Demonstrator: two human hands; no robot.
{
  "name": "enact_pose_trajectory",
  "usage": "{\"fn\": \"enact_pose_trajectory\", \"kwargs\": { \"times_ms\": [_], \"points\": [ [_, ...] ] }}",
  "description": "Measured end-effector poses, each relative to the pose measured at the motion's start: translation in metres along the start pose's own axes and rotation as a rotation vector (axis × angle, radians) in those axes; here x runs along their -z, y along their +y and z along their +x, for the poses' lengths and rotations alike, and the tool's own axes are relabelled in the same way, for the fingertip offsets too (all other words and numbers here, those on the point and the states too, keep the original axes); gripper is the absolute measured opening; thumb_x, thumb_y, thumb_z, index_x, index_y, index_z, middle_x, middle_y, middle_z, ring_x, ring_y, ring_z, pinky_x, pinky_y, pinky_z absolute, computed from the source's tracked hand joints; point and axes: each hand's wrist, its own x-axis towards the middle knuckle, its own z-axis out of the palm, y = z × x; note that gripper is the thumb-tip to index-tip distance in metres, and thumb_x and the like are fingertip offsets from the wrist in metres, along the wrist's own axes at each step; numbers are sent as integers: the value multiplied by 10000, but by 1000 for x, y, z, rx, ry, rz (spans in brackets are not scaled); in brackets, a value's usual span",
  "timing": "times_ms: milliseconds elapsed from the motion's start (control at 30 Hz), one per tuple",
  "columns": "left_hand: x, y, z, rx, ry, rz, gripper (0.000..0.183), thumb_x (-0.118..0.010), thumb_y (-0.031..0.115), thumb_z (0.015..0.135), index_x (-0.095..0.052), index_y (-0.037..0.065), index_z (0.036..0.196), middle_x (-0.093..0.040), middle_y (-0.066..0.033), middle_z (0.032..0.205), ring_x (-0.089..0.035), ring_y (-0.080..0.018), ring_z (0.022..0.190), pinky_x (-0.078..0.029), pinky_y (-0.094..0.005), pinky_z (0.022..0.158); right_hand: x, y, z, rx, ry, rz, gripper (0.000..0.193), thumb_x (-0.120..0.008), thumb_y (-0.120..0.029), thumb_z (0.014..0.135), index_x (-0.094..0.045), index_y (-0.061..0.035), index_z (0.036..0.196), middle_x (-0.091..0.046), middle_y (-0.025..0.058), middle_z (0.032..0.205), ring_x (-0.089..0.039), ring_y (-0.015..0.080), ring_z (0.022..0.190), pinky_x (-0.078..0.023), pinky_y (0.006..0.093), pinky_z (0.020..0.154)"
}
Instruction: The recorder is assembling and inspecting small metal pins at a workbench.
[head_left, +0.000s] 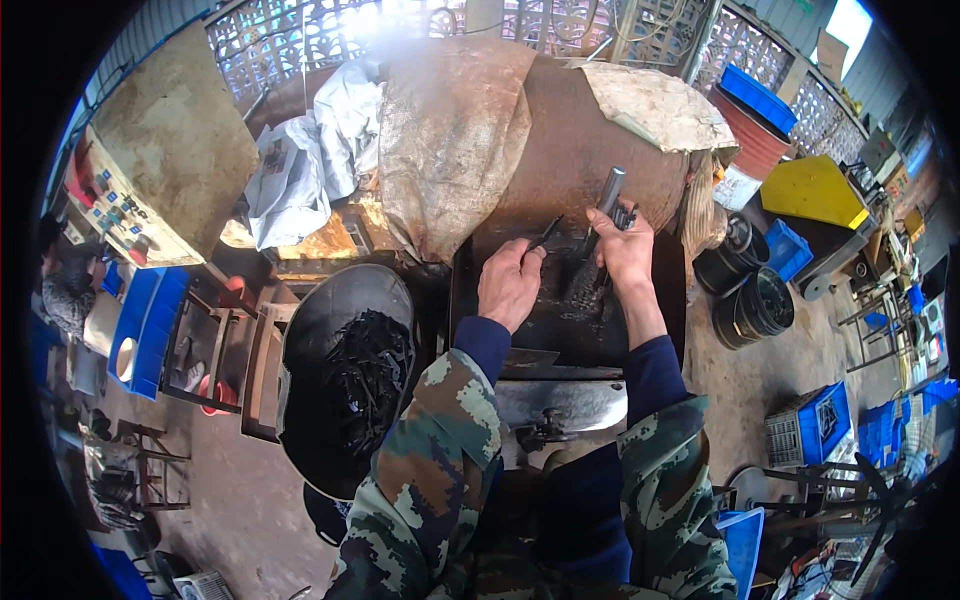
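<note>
In a dark tray [530, 340] in front of me both my hands are at work. My left hand [510, 285] is closed on a thin dark strip [547, 233] that sticks out past its fingertips. My right hand [626, 255] is closed around several dark pieces [626, 213], beside a grey metal bar [613, 183] that rises near its thumb. Whether the hand also grips this bar I cannot tell. Below it, a clump of wet-looking dark pieces [585, 285] lies in the tray. A black tub [300, 420] at the left holds a heap of dark strips [370, 365].
A large rusty drum [565, 130], partly draped with sacking [450, 150], stands behind the tray. Black buckets [755, 305] and a blue crate [808, 428] are on the right. A control box [120, 200] stands far left; a person [72, 285] is near it.
</note>
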Motion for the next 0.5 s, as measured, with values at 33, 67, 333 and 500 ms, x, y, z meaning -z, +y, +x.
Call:
{"fn": "enact_pose_trajectory", "kwargs": {
  "times_ms": [33, 67, 333, 500],
  "points": [
    [1, -4, 1, 2, 2, 6, 287, -568, 244, 926, -649, -16, 1016, -653, -227, 1022, -612, -426, 960, -477, -450, 833, -3, 4, 3, -2, -4, 5, 220, -731, -115, 896, -621, -11, 1056, -559, -5, 632, -448, 69, 411, -352, 251, 375],
    [2, -10, 1, 9, 16, 18, 279, -569, 242, 926, -649, -13, 1008, -653, -224, 1013, -613, -425, 958, -476, -450, 832, -6, 9, 6, -4, 4, 26, 227, -741, -137, 889, -624, -23, 1046, -544, -16, 617, -450, 66, 409, -353, 252, 371],
    [1, -28, 9, 25, 33, 20, 248, -551, 187, 962, -662, -35, 976, -708, -116, 876, -673, -178, 812, -513, -314, 766, -12, 13, 19, 9, 38, 37, 266, -750, -153, 882, -625, -19, 1075, -535, -28, 601, -457, 57, 420, -358, 252, 377],
    [-1, -32, 12, 45, 23, 15, 254, -554, 197, 963, -668, -29, 985, -704, -114, 862, -668, -169, 797, -515, -304, 734, -13, 16, 21, 34, 55, -5, 298, -753, -152, 882, -616, -7, 1103, -551, -24, 623, -457, 59, 428, -355, 253, 382]
  ]
}}
